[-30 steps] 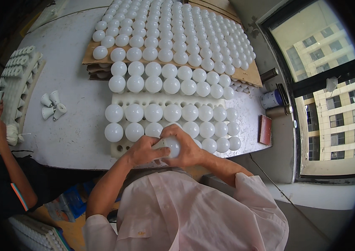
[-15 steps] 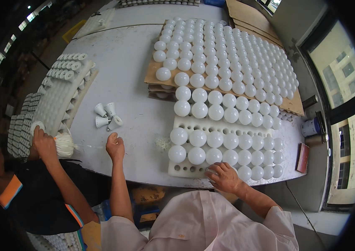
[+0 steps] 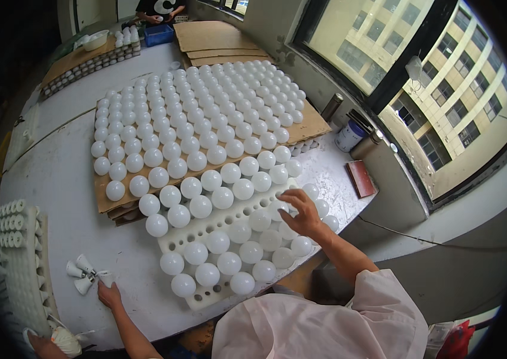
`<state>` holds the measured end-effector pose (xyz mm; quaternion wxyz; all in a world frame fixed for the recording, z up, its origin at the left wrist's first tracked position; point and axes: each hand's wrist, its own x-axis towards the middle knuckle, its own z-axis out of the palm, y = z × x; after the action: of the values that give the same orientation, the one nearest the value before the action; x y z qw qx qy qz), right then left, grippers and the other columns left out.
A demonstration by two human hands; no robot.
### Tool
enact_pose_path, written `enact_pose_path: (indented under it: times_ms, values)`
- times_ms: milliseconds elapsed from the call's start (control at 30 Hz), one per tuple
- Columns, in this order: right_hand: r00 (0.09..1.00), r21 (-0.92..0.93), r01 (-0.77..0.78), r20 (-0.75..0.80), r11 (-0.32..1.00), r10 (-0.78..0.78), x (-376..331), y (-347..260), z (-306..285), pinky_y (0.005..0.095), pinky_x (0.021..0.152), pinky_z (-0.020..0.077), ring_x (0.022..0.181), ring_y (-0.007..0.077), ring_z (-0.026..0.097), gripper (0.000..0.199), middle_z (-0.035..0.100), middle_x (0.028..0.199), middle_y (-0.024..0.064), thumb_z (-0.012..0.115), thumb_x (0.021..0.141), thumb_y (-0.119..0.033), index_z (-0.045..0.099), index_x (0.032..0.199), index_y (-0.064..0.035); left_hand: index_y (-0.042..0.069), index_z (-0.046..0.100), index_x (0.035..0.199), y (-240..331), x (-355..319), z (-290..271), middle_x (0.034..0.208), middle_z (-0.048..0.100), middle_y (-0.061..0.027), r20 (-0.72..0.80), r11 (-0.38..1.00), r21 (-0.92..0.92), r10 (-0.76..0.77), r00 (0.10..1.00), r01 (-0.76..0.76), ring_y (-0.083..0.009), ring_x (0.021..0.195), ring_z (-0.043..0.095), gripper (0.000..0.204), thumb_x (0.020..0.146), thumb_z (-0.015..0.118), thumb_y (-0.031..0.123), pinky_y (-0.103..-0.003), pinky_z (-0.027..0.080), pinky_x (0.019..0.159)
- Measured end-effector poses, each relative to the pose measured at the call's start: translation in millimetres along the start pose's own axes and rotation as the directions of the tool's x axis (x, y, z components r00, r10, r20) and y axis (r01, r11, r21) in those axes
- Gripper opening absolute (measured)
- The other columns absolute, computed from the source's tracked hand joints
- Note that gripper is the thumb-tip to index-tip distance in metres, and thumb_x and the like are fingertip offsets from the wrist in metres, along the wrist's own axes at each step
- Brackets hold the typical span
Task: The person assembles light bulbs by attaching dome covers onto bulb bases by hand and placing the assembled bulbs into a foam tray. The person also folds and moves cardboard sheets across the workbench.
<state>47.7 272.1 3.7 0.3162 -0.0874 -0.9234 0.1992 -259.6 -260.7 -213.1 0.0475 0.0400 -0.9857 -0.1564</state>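
My left hand [image 3: 110, 294] reaches to a small cluster of white cone-shaped lamp bases [image 3: 83, 284] on the table. Its fingertips are closed on the rim of the nearest lamp base [image 3: 105, 277]. My right hand [image 3: 301, 212] hovers over the far right part of a white foam tray [image 3: 181, 238]. Its thumb and fingers are spread and curved beside a round white bulb [image 3: 276, 209]; whether they touch it I cannot tell. Rows of white bulbs [image 3: 218, 242] stand in the tray, with bare holes between them and along the front edge.
Beyond the tray, many bulbs sit on stacked cardboard sheets [image 3: 103, 200]. At left stands a foam tray of white lamp bases [image 3: 23, 269]; a co-worker's hand [image 3: 47, 347] is below it. A red box [image 3: 360, 179] and a tin [image 3: 350, 136] line the window side.
The view has swung to the right. My right hand has moved from the tray's front row farther over it, its fingers now spread. My left hand has reached the lamp bases.
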Motion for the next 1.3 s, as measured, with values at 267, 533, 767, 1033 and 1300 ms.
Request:
enact_pose_path:
  times_ms: [267, 533, 767, 1033, 1300]
  values:
    - [0.876, -0.184, -0.479, -0.034, 0.858, 0.482, 79.9, 214.1, 1.3, 0.0388, 0.084, 0.0479, 0.099, 0.0313, 0.057, 0.048, 0.056, 0.11, 0.018, 0.071, 0.073, -0.021, 0.055, 0.116, -0.0075, -0.004, 0.054, 0.107, 22.4, -111.0, -16.6, 0.1, 0.062, -0.0177, 0.242, 0.592, -0.687, -0.359, 0.901, 0.421, -0.0232, 0.078, 0.061, 0.035, 0.08, 0.062, 0.017, -0.034, 0.048, 0.068]
    - [0.873, -0.319, -0.33, 0.256, 0.888, 0.416, 148.1, 305.8, 31.1, 0.0357, 0.066, 0.0538, 0.076, 0.0258, 0.066, 0.08, 0.061, 0.105, 0.0224, 0.08, 0.062, -0.03, 0.045, 0.126, 0.0017, -0.001, 0.041, 0.123, 88.2, -246.0, -91.4, 0.118, 0.052, -0.0219, 0.381, -0.307, -0.902, -0.234, 0.894, 0.304, -0.0225, 0.092, 0.058, 0.042, 0.088, 0.05, 0.019, -0.033, 0.048, 0.065]
    - [0.808, 0.272, -0.587, 0.124, 0.763, 0.577, 133.4, 253.8, -14.4, 0.0361, 0.076, 0.0537, 0.099, 0.0264, 0.06, 0.08, 0.057, 0.108, 0.0176, 0.074, 0.068, -0.024, 0.033, 0.135, -0.0057, -0.005, 0.05, 0.113, 156.4, -271.2, -119.3, 0.102, 0.062, -0.0271, 0.36, -0.272, -0.89, 0.075, 0.93, 0.367, -0.0209, 0.061, 0.061, 0.04, 0.085, 0.056, 0.024, -0.034, 0.049, 0.053]
    - [0.827, 0.718, -0.526, 0.557, 0.455, 0.077, 17.6, 70.7, -7.9, 0.0349, 0.083, 0.052, 0.096, 0.0212, 0.059, 0.079, 0.048, 0.118, 0.0092, 0.073, 0.064, -0.003, 0.036, 0.133, -0.0084, -0.008, 0.051, 0.11, 245.6, -247.8, -132.3, 0.096, 0.063, -0.0227, 0.428, 0.062, -0.86, 0.63, 0.648, 0.507, -0.0143, 0.065, 0.061, 0.047, 0.07, 0.066, 0.012, -0.022, 0.045, 0.046]
    - [0.704, 0.758, -0.595, 0.652, 0.268, -0.281, -31.4, -37.2, 20.3, 0.0357, 0.088, 0.0473, 0.102, 0.0196, 0.057, 0.077, 0.047, 0.122, 0.0096, 0.086, 0.059, -0.013, 0.036, 0.118, -0.0109, -0.003, 0.055, 0.113, 265.3, -233.8, -133.4, 0.097, 0.063, -0.0069, 0.452, 0.366, -0.886, 0.821, 0.349, 0.285, -0.0142, 0.087, 0.057, 0.057, 0.068, 0.079, 0.021, -0.029, 0.046, 0.079]
